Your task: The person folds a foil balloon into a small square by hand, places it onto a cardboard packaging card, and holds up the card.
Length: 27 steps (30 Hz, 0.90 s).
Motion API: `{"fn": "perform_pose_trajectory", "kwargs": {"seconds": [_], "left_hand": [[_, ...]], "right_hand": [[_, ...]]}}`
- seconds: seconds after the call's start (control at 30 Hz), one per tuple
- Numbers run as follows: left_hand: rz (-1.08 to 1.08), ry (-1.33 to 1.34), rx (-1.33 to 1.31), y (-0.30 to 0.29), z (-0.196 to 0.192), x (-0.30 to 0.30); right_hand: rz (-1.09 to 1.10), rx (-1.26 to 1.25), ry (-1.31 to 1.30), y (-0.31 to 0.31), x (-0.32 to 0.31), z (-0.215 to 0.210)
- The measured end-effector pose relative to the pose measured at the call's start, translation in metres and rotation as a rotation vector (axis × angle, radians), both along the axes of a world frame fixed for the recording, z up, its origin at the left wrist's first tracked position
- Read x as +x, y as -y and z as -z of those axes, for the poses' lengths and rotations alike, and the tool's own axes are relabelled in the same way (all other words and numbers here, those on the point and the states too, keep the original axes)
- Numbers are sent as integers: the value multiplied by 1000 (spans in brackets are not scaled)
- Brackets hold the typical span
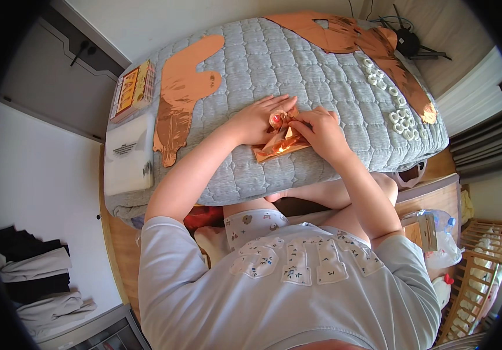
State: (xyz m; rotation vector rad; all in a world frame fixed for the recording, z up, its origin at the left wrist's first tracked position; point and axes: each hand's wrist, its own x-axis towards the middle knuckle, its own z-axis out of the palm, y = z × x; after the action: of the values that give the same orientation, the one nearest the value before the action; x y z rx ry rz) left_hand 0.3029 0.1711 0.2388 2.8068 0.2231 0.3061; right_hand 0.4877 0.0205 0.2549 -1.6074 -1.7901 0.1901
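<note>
On the quilted grey mattress (251, 64), a folded copper-coloured foil balloon (280, 150) lies flat and creased in front of me. My left hand (261, 121) rests on its left side, fingers stretched out together toward the right; its thumb is hard to see. Between my hands is a small round shiny piece (276, 119) with a red centre, too small to name. My right hand (322, 133) is closed, pinching the foil balloon's upper right part between thumb and fingers. Left of my left arm lies a flat, uninflated foil balloon (189, 81) with a curved outline.
More flat foil balloons (326, 35) spread along the far right edge. Several small white rolls (402, 122) sit near the right side. At the left edge are a stack of printed packs (132, 90) and a white plastic-wrapped pack (128, 154). A black stand (409, 42) is beyond the far right corner.
</note>
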Motion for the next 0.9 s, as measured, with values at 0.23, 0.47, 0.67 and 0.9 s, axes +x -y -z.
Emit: {"fn": "perform_pose_trajectory", "kwargs": {"seconds": [0.23,0.47,0.67,0.9], "left_hand": [[34,136,-585,-15,3,-5],[7,72,-556,-7,-12,-3],[95,61,-211,-13,1,-3],[96,59,-183,-10,-2,-4]], "right_hand": [[53,-64,34,-8,-3,6],[116,-116,71,-18,-4,14],[124,-163,-54,-13,-6,5],[-35,140,295,29,-18,7]]}}
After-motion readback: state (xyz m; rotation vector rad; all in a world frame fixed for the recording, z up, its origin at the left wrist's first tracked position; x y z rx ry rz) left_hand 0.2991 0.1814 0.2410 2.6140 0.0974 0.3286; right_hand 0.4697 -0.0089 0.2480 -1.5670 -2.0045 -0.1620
